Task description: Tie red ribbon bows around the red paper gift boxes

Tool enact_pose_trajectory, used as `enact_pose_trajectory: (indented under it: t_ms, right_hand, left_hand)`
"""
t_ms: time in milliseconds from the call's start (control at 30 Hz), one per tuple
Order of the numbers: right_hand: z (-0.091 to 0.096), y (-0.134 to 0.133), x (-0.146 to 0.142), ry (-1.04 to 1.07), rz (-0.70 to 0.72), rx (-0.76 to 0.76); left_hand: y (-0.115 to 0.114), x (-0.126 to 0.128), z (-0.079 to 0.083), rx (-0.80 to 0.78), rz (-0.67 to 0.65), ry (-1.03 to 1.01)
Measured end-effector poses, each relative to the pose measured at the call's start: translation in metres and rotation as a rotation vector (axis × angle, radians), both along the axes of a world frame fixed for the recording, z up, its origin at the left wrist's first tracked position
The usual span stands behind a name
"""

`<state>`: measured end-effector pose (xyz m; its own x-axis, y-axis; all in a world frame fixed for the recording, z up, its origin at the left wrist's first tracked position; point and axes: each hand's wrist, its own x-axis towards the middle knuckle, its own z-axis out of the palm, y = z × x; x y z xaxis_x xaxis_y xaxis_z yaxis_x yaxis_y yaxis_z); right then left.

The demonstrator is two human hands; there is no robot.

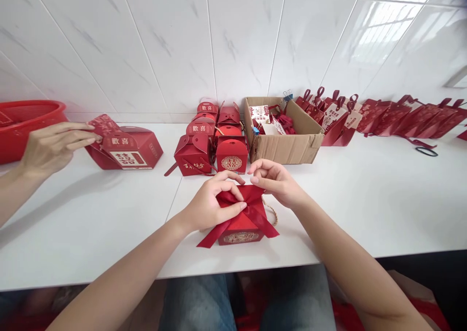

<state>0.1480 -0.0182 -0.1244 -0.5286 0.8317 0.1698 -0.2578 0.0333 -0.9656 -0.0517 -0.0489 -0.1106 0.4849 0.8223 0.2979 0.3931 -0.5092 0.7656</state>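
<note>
A small red gift box (241,237) with a gold round emblem sits near the table's front edge, a dark red ribbon bow (257,217) across its top. Its two tails hang down the front to the left and right. My left hand (215,202) is closed on the bow's left loop, thumb and forefinger by the knot. Curled over the bow's upper right loop is my right hand (274,181), its fingers closed on the ribbon and partly hiding it. A twisted cord handle (270,212) shows at the box's right side.
Finished-looking red boxes (231,158) stand in two rows behind. A cardboard carton (286,151) holds ribbon and cards. Red handled bags (337,127) line the wall at right, near black-handled scissors (426,151). At left, another person's hand (54,146) touches a red box (146,148) beside a red basin (32,108).
</note>
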Motion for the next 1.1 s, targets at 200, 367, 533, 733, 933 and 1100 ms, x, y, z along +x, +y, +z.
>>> enact_pose_trajectory:
  t_ms: [200,367,533,733,933,1100]
  right_hand:
    - [0.0,0.0,0.0,-0.041,-0.041,0.025]
    - [0.0,0.003,0.002,-0.033,-0.018,0.003]
    - [-0.001,0.004,0.002,-0.021,-0.017,-0.041]
    - [-0.004,0.007,0.004,-0.016,0.014,-0.061]
    - [0.001,0.004,0.011,-0.142,0.079,0.051]
    - [0.004,0.002,0.011,-0.142,0.021,0.078]
  left_hand:
    - [0.0,0.0,0.0,-0.003,-0.035,-0.006]
    - [0.0,0.001,-0.001,-0.017,-0.032,-0.007]
    - [-0.001,0.001,0.0,-0.02,-0.031,0.008]
    - [0.0,0.001,0.0,-0.027,-0.027,0.039]
    - [0.0,0.002,0.0,0.001,-0.037,0.055]
    - [-0.002,0.004,0.002,-0.029,-0.057,-0.042]
